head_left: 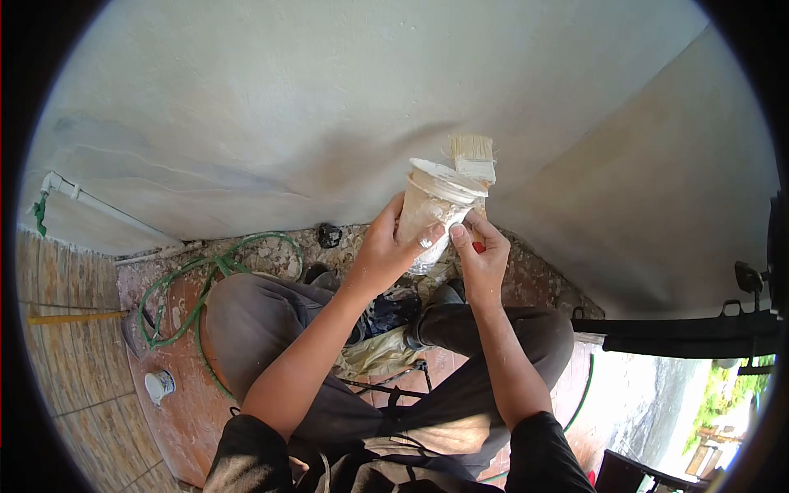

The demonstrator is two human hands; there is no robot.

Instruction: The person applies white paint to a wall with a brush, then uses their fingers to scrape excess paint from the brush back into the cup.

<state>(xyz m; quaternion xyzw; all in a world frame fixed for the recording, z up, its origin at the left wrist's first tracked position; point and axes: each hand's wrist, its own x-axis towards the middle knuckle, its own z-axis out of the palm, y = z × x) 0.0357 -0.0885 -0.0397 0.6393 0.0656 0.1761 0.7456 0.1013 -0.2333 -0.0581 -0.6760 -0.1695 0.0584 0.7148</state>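
My left hand [386, 251] is wrapped round a white plastic tub [431, 205] smeared with white paint or plaster, tilted a little in front of the wall. My right hand [483, 255] closes on a paintbrush [475, 168], its pale bristles pointing up just behind the tub's rim. The right thumb presses against the tub's side. A bit of red shows between the right fingers, and most of the brush handle is hidden. White smears mark my left thumb. What the tub holds cannot be seen.
A pale wall [329, 99] with a corner stands in front. Rubble [271, 255] lines its foot. A green hose [177, 275] coils at left, below a white pipe [123, 214]. A small white tub [159, 385] lies on the red floor. A crumpled sheet [374, 353] lies between my legs.
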